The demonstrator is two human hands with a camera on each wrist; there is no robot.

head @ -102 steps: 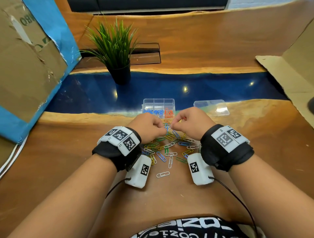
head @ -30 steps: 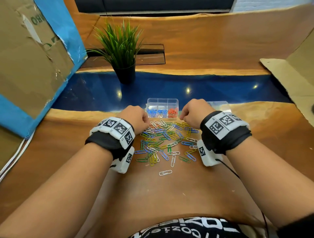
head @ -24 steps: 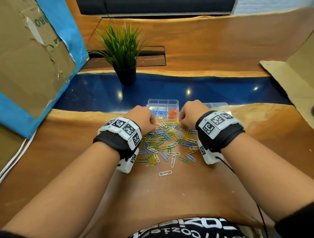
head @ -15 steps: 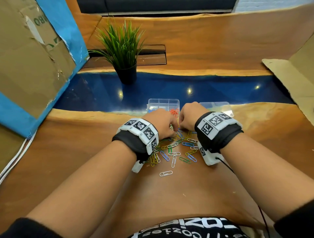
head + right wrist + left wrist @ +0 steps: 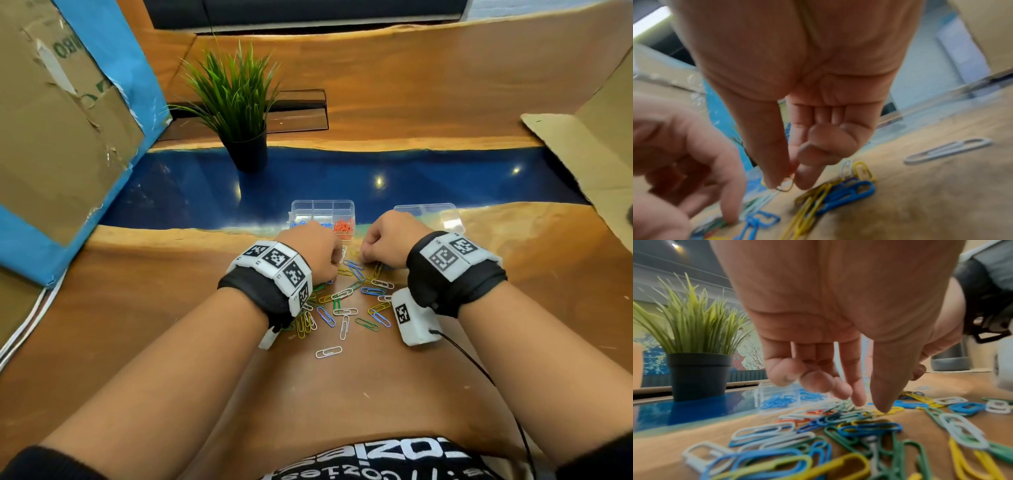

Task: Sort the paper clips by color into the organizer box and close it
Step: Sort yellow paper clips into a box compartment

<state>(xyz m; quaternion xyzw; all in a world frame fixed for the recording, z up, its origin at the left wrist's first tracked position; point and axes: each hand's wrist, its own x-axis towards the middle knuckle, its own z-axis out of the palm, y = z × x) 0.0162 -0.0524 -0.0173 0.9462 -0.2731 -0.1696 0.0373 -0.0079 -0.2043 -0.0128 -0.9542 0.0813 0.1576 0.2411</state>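
Right grip: right hand [image 5: 797,100] pinches a pale paper clip [image 5: 786,185].
Left grip: left hand [image 5: 838,321] loose, holding nothing, fingertips [image 5: 882,404] over pile [image 5: 346,301].
Organizer box [image 5: 322,216]: uncovered, just beyond.
Risk: tangled clips likely lift together, mixing colours.

clips [image 5: 346,301] on table [image 5: 137,308] | organizer box [image 5: 322,214] behind clips | lid [image 5: 428,216] R of box | plant [image 5: 239,113] behind-L

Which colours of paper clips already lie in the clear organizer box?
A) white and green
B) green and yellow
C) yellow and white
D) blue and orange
D: in the head view the organizer box holds blue paper clips in its near-left compartment and orange paper clips in its near-right one; green, yellow and white clips lie only in the loose pile on the wooden table.
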